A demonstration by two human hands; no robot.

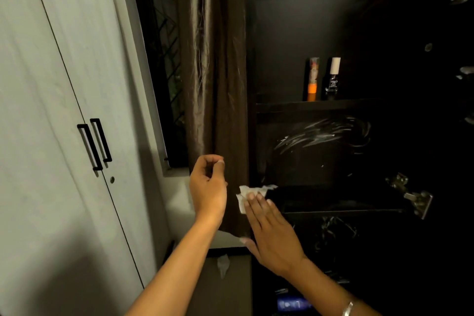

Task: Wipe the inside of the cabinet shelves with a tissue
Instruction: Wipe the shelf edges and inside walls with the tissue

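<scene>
Right hand (272, 228) lies flat, fingers straight and together, pressing a crumpled white tissue (247, 196) onto the front left corner of the dark cabinet shelf (346, 209). The tissue's long axis runs along the shelf's front edge, left to right. Left hand (209, 187) hovers beside the brown curtain (218, 84), fingers loosely curled, holding nothing. An orange tube (313, 79) stands on the shelf above.
</scene>
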